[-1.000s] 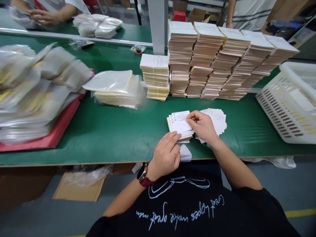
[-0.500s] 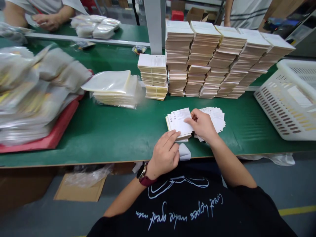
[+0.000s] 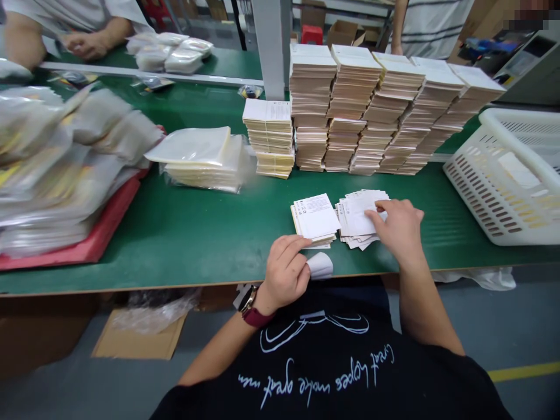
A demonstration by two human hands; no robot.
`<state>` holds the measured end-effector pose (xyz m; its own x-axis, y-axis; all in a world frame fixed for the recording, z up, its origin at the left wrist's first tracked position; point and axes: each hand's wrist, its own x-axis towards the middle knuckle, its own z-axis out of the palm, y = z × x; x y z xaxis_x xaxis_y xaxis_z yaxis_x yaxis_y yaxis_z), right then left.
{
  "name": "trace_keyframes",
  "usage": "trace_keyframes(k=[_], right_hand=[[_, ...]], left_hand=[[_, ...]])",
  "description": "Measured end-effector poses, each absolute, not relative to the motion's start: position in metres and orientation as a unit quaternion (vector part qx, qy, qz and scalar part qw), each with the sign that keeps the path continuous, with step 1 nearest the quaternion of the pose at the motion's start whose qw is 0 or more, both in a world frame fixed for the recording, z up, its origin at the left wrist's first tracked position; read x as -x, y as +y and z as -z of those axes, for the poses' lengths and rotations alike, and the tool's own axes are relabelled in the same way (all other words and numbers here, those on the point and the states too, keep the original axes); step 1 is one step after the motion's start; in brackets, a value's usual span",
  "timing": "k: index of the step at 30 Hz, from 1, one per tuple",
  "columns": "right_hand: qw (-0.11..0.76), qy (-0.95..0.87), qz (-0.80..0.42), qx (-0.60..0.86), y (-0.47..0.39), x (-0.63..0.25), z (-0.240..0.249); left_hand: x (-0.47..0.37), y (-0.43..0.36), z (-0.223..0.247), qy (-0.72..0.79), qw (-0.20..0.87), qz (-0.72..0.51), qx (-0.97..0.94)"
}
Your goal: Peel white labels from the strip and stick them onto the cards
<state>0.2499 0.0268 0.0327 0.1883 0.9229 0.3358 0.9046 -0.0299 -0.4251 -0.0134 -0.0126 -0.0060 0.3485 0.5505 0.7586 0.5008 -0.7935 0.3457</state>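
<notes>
Touching card stack (image 3: 315,217) with left hand (image 3: 286,271) | curving right hand (image 3: 399,228) over loose cards (image 3: 353,217), just right of card stack

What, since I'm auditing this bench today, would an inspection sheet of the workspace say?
Surface: green benchtop, partly bare in the middle.
Job's things: card stack; fanned card pile to its right.
Clutter: curled white sheet at the front edge; clear plastic bags; filled plastic bags on a red tray at left.
Hands: left hand touches the card stack's near edge; right hand is at the fanned card pile, grip unclear.
Cables: nothing seen on the benchtop.
Surroundings: tall card bundles behind; white basket at right; co-worker's hand across the bench; flat cardboard on the floor.
</notes>
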Motion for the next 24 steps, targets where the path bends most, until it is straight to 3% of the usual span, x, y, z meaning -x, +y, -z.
trace_keyframes(k=[3,6,9,15,18,24], right_hand=[[0.299,-0.677,0.0,0.673,0.001,-0.243,-0.034],[0.367,-0.758,-0.17,0.511,-0.028,-0.21,-0.034],[0.432,-0.767,-0.231,0.415,-0.044,-0.182,-0.029],[0.464,-0.737,-0.286,0.399,-0.039,-0.177,-0.026],[0.477,-0.749,-0.243,0.39,-0.035,-0.176,-0.023],[0.463,-0.793,-0.003,0.396,-0.036,-0.173,-0.013]], left_hand=[[0.014,-0.012,0.002,0.32,0.051,-0.496,-0.806],[0.012,-0.013,-0.001,0.336,0.072,-0.502,-0.794],[0.011,-0.017,0.001,0.368,0.08,-0.491,-0.786],[0.016,-0.016,0.005,0.304,-0.066,-0.487,-0.816],[0.014,-0.013,0.001,0.274,-0.027,-0.456,-0.846],[0.006,-0.006,0.001,0.304,0.043,-0.476,-0.824]])
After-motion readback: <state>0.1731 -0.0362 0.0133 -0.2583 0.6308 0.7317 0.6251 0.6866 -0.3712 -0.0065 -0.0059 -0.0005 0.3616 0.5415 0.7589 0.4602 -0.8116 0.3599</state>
